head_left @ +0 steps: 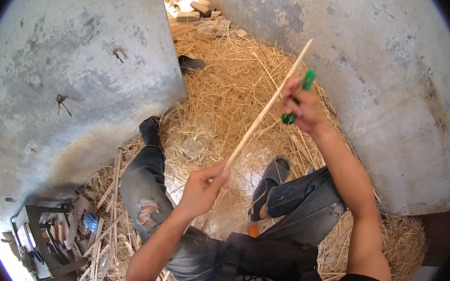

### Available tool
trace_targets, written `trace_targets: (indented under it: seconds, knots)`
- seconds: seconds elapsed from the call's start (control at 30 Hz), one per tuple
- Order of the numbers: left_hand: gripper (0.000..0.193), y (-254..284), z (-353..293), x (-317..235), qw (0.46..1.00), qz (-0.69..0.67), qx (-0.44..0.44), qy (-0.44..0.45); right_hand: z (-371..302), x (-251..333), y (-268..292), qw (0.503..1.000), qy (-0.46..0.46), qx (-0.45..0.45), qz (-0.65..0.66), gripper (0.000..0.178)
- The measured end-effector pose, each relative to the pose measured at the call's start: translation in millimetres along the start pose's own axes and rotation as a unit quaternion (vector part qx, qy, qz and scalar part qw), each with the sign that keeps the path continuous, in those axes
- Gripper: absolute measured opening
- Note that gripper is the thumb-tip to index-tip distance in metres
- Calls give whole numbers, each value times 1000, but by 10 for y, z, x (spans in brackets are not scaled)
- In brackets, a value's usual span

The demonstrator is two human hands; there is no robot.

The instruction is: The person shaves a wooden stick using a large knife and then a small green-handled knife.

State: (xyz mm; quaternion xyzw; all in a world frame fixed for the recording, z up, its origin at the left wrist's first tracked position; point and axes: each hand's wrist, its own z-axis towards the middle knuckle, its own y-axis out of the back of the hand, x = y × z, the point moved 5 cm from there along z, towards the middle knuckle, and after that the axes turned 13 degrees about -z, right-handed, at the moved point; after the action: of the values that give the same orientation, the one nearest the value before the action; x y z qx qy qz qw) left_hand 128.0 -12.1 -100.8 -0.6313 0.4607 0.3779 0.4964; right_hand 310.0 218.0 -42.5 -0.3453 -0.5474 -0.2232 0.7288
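Observation:
A long, pale wooden stick (pixel 259 117) slants from lower left to upper right in front of me. Closed round its lower end is my left hand (pixel 204 191), thumb pressed along the stick. My right hand (pixel 302 107) is by the stick's upper part, fingers curled on a small green tool (pixel 309 79). Green shows on both sides of that hand, with a dark part between the fingers. Motion blur and the fingers hide the tool's exact kind. Whether it touches the stick I cannot tell.
Loose straw (pixel 225 81) covers the floor between two worn grey walls (pixel 84 62). Bricks (pixel 188 16) lie at the far opening, with a dark shoe (pixel 191 63) nearer. A wooden box (pixel 67 267) of assorted items stands at lower left beside several long sticks (pixel 113 198). My legs flank the work.

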Motion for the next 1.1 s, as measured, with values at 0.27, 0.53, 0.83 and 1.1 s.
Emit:
trace_targets:
  seconds: [0.27, 0.53, 0.83, 1.1]
  knots:
    - [42, 101, 31, -17, 992, -121, -37, -6, -118, 482, 515, 862, -36, -271, -426, 47]
    - [47, -216, 120, -11, 988, -151, 20, -15, -280, -272, -623, 913, -135, -8, -384, 45]
    - [35, -192, 127, 26, 990, -132, 45, 27, -103, 54, -285, 887, -82, -91, -446, 38]
    - [35, -135, 135, 21, 993, -121, -9, -12, -543, -296, -845, 754, -70, 108, -644, 59]
